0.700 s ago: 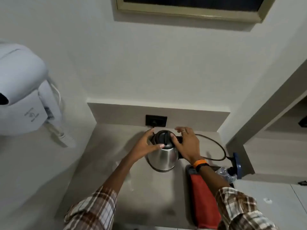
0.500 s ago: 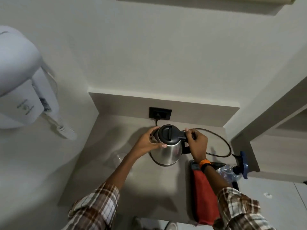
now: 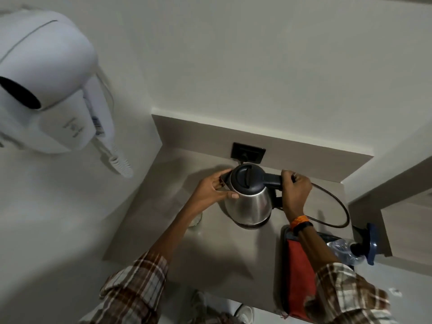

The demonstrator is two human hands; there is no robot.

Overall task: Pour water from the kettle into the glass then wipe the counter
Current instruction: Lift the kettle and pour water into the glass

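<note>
We're gripping the kettle (image 3: 249, 198) with both hands: right hand (image 3: 295, 192) is wrapping the black handle (image 3: 272, 180), fingers closed round it; left hand (image 3: 211, 192) is cupping the steel body on the spout side, thumb lying across the front, fingers curling behind. So both hands are closed on the same object, neither one free.

Kettle is standing upright, lid (image 3: 246, 177) shut, and looks to be sitting on its base, though we can't tell for sure whether it's lifting clear. Its cord (image 3: 336, 206) is looping right and back toward the wall socket (image 3: 248, 152).

Glass (image 3: 196, 219) is sitting on the counter (image 3: 217, 251) just left of the kettle, mostly hiding under our left forearm. We can't tell if anything is in it; only the lower edge is showing.

Progress, as we're judging it: pouring isn't starting yet. Kettle isn't tilting, spout isn't over the glass. We're reading this as the pick-up stage.

Still to do: lift, bring spout over the glass, tip, set kettle back, then wipe. Red cloth (image 3: 298, 274) is lying at the right edge of the counter, under our right forearm, untouched; likely the wiping cloth. Counter is looking dry from here, no spill showing.

Watch item: the glass is sitting close under the left arm, so knocking it is looking like the main risk.
</note>
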